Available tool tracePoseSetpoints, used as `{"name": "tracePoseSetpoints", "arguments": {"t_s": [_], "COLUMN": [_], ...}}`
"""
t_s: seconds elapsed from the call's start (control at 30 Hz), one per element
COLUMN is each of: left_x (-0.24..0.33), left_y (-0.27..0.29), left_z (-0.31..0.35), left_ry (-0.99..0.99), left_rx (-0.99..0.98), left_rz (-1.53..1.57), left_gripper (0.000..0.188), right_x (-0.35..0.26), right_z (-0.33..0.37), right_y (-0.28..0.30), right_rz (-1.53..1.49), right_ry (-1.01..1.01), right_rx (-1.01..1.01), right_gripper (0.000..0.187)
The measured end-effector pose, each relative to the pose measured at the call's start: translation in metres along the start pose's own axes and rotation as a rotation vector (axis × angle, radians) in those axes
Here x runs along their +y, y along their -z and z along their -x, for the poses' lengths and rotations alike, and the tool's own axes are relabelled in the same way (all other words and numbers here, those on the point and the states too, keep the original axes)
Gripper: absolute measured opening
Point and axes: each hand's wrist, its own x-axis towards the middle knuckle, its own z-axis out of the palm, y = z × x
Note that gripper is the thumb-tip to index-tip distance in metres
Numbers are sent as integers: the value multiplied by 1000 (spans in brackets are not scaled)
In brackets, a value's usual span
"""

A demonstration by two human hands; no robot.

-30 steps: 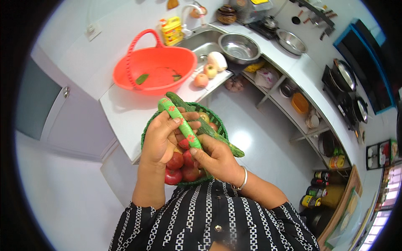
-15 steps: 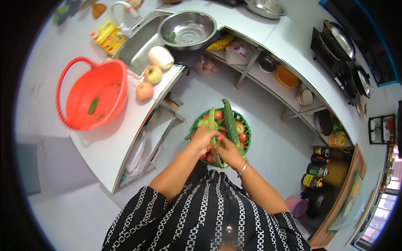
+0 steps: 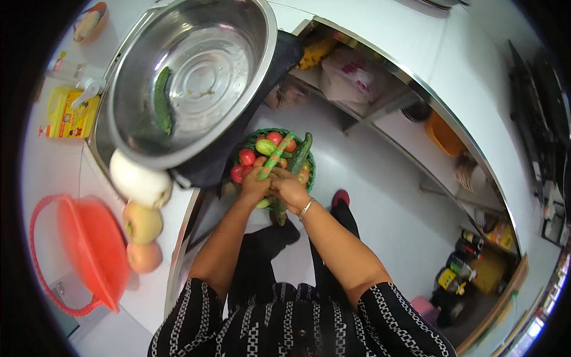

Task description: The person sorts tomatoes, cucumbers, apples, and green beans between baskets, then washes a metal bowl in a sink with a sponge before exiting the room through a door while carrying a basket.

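Both my hands are closed around the handle of a green woven basket, a green band with reddish spots. My left hand grips it from the left, and my right hand, with a silver bangle at the wrist, closes on its near part. The fingertips are partly hidden. Inside the basket lie several red tomatoes, a pale green vegetable and a long cucumber along the right side. The basket hangs in front of my legs, beside the counter.
On the left counter and sink are a large steel basin holding a cucumber, a white radish, two apples, a red plastic basket and a yellow jug. Cabinet shelves curve along the right; bottles stand lower right.
I have moved nearer to the sink; the basin now looks much larger and closer. The green basket has come along in both hands, toward the counter edge.
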Motion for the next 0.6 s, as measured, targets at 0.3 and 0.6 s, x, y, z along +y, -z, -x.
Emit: {"name": "tracePoseSetpoints", "arguments": {"t_s": [0.3, 0.6], "left_x": [-74, -92], "left_y": [86, 164], "left_z": [-220, -228], "left_ry": [-200, -88], "left_rx": [341, 417], "left_rz": [-511, -717], "left_gripper": [38, 43], "right_x": [20, 16], "right_z": [-248, -266], "right_y": [55, 17], "right_rz": [-154, 322], "right_ry": [9, 235], "right_rx": [-223, -261], "right_gripper": [23, 46]}}
